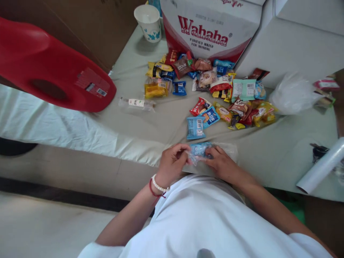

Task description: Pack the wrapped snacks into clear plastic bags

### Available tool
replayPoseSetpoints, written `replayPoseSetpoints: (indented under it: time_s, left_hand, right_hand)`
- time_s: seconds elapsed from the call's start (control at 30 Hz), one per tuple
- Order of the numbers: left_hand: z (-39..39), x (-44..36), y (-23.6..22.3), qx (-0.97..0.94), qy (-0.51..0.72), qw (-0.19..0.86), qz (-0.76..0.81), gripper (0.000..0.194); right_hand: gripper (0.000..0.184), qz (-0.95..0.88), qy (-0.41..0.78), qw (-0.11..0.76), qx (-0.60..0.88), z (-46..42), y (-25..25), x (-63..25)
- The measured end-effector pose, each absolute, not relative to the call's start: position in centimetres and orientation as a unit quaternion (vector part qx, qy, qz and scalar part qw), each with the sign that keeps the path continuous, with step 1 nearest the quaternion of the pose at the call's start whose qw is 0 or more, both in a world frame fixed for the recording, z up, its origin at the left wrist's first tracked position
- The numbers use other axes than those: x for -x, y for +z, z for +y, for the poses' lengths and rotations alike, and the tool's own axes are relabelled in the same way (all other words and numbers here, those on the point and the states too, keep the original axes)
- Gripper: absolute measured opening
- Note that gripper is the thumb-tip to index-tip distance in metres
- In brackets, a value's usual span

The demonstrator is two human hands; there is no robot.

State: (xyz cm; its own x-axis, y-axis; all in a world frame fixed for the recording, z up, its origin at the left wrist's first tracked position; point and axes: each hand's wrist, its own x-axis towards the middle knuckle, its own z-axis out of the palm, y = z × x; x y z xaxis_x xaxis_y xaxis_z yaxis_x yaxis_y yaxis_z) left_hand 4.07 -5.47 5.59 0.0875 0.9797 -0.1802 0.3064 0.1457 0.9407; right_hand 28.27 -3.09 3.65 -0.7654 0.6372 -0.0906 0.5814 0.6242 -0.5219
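Observation:
Close to my body at the table's front edge, a blue snack packet (pixel 198 149) sits inside a clear plastic bag (pixel 229 149). My left hand (pixel 174 160) pinches the bag's crumpled edge, fingers closed. On the other side my right hand (pixel 221 162) has its fingers closed on the bag and the packet's right end. Just beyond lie a light-blue packet (pixel 195 128), a darker blue packet (pixel 210 116) and a red packet (pixel 200 106), touching one another. A filled clear package with a white label (pixel 137 103) rests farther left.
Several mixed snacks (pixel 208 77) are heaped before a Wahaha carton (pixel 209 30). A paper cup (pixel 148 23) stands at the back, and a large red plastic jug (pixel 53 68) at the left. Right are a white plastic bag (pixel 294 94) and a roll of clear film (pixel 322 166).

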Motion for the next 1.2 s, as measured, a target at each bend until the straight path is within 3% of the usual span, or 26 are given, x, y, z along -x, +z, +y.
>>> replayPoseSetpoints:
  time_s: [0.1,0.17,0.23,0.37,0.47,0.7,0.9,1.1,1.2]
  left_hand:
    - [-4.7,-7.3,4.7,-0.613,0.341,0.443,0.558,0.029]
    - [-4.6,-8.8,3.7,-0.705,0.301,0.349,0.539,0.034]
    - [-4.9,-9.4,3.1,-0.777,0.239,0.254,0.524,0.035]
    - [-6.0,-9.2,2.8,-0.839,0.132,0.115,0.516,0.035]
    - [-6.3,-9.2,3.0,-0.852,0.109,0.062,0.509,0.031]
    - [-5.9,-9.9,3.2,-0.844,0.127,0.073,0.516,0.022]
    - [-7.2,-5.5,2.6,-0.747,0.292,0.193,0.566,0.026]
    - [-6.7,-6.1,1.5,-0.694,0.215,0.137,0.673,0.023]
    - [-5.9,-7.9,1.4,-0.666,0.258,0.15,0.683,0.019]
  right_hand:
    - [0.038,-0.885,0.319,0.108,0.322,-2.7,4.1,-28.7]
    - [0.038,-0.858,0.344,0.171,0.34,-2.4,4.3,-29.6]
    - [0.036,-0.822,0.294,0.218,0.436,-2.3,4.3,-30.8]
    - [0.035,-0.781,0.149,0.169,0.582,-2.8,4.0,-33.0]
    - [0.009,-0.776,0.178,0.145,0.587,-3.0,5.0,-33.4]
    - [0.015,-0.717,0.391,0.158,0.556,-0.4,7.0,-26.3]
    - [0.019,-0.776,0.386,0.189,0.462,0.9,2.9,-22.1]
    - [0.02,-0.756,0.402,0.243,0.455,0.3,2.7,-23.0]
    - [0.028,-0.712,0.449,0.259,0.474,-0.5,3.5,-23.4]
